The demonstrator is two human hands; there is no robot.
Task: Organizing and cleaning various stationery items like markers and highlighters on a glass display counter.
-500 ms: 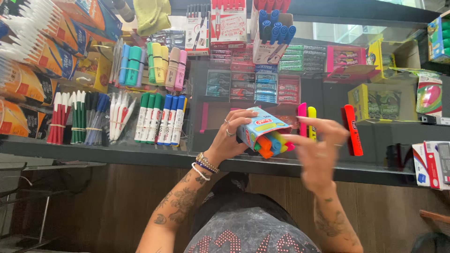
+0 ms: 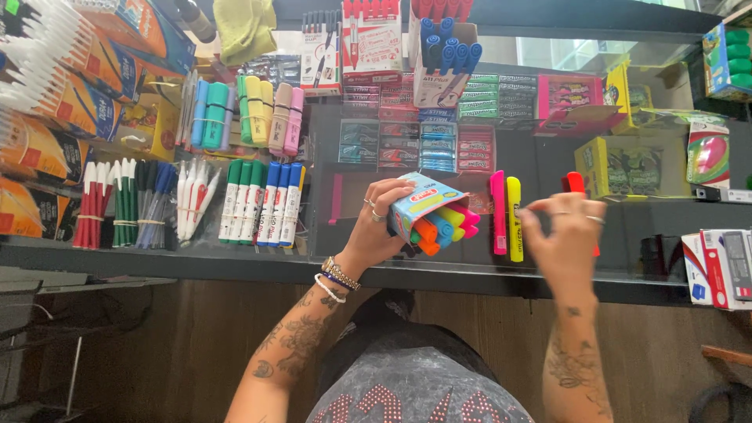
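While the left hand [image 2: 376, 227] grips a small open box of highlighters [image 2: 432, 213] above the glass tabletop [image 2: 470, 274], the right hand [image 2: 565, 239], fingers loosely curled, touches a yellow highlighter [image 2: 514, 219] lying beside a pink one [image 2: 498, 213].

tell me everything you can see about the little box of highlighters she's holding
The highlighter box is a small light-blue cardboard carton with a red label patch and a slanted window showing yellow. Its lower-right end is open, and orange, blue, yellow and pink highlighters stick out. It is tilted, open end down to the right, above the glass counter. The left hand grips it from the left side; the right hand is apart from it.
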